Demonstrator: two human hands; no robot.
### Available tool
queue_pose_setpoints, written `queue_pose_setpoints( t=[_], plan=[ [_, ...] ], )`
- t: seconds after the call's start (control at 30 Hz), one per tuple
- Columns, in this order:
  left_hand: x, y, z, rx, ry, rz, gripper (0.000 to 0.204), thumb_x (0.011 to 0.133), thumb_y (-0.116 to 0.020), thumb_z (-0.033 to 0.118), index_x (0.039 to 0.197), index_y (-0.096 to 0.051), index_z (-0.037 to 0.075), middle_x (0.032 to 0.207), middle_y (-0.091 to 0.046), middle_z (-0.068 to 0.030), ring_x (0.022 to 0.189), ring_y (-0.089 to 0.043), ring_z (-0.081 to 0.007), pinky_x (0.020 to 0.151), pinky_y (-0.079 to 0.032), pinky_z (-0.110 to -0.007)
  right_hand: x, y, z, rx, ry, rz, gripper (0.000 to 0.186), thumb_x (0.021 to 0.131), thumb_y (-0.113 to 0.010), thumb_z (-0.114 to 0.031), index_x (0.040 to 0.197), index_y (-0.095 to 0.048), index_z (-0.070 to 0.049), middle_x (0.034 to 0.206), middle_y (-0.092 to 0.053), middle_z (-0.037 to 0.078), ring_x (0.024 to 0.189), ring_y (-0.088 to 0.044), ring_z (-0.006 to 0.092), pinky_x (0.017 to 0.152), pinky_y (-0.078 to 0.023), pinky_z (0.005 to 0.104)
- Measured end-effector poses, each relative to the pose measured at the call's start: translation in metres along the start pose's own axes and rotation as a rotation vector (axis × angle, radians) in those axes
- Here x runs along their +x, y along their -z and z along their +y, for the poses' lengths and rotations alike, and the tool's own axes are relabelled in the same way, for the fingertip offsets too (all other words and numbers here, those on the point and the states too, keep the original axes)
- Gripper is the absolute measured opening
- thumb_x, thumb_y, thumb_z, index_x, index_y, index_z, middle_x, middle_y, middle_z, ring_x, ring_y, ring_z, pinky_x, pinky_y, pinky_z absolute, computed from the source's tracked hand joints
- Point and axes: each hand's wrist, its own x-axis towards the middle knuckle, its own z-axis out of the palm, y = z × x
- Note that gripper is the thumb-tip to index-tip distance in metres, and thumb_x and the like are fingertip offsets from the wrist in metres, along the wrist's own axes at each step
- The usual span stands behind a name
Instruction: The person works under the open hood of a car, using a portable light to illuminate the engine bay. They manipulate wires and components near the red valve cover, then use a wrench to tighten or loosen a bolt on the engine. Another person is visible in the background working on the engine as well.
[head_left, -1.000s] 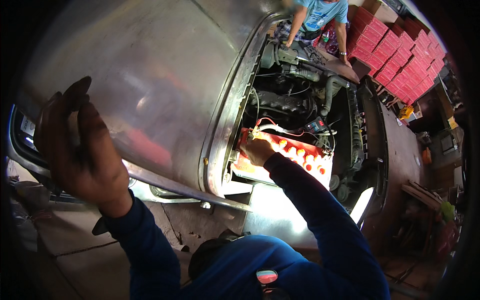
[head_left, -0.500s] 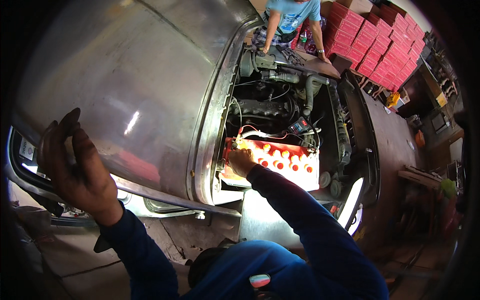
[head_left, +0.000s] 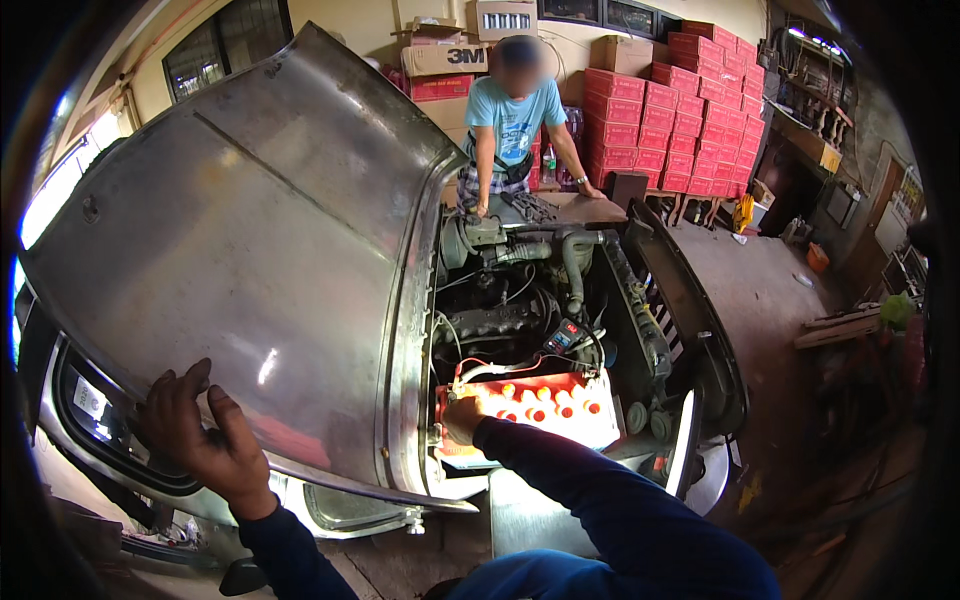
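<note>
My right hand (head_left: 463,420) is over the left end of a red-topped car battery (head_left: 560,432), fingers curled down against it. What those fingers grip is hidden. A row of round openings runs along the battery's bright top, with several yellowish caps (head_left: 509,391) behind them. Cables, one thin and red (head_left: 459,372), reach the battery near my hand. A small dark handheld tester (head_left: 566,336) with a screen rests behind the battery. My left hand (head_left: 208,432) is raised at the left, empty, its fingers apart, in front of the car's bare-metal hood (head_left: 250,270).
The raised hood covers the left side. Behind the battery lie the engine (head_left: 500,315) and hoses (head_left: 575,260). Across the bay a person in a light blue shirt (head_left: 515,120) leans on the car with both hands. Red boxes (head_left: 690,130) are stacked at the back.
The view has tilted up, showing more of the back wall and the person there. My right hand stays at the battery's left end; my left hand remains raised and open.
</note>
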Motion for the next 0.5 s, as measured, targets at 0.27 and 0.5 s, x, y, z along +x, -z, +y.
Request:
queue_pose_setpoints(
  t=[0.27,0.5],
  plan=[
    [0.001,-0.001,0.003,-0.053,0.037,0.018,0.025,0.091,-0.055,0.018,0.104,-0.072,0.005,0.099,-0.069,-0.0096,0.112,-0.057,-0.0332,0.108,-0.036,-0.052,0.012,-0.016,-0.006,-0.261,-0.035,-0.022,0.052,0.089,-0.064,-0.028,0.134,-0.055,-0.003,0.092,-0.07,0.012,0.075,-0.068,0.0261,0.056,-0.05,0.0464],
    [0.003,-0.001,0.004,-0.053,0.037,0.025,0.023,0.09,-0.056,0.017,0.102,-0.072,0.004,0.098,-0.069,-0.01,0.111,-0.058,-0.0336,0.102,-0.04,-0.052,0.004,-0.003,-0.008,-0.229,-0.05,-0.046,0.048,0.095,-0.057,-0.032,0.136,-0.056,-0.008,0.096,-0.068,0.009,0.08,-0.066,0.0224,0.059,-0.05,0.045]
  ],
)
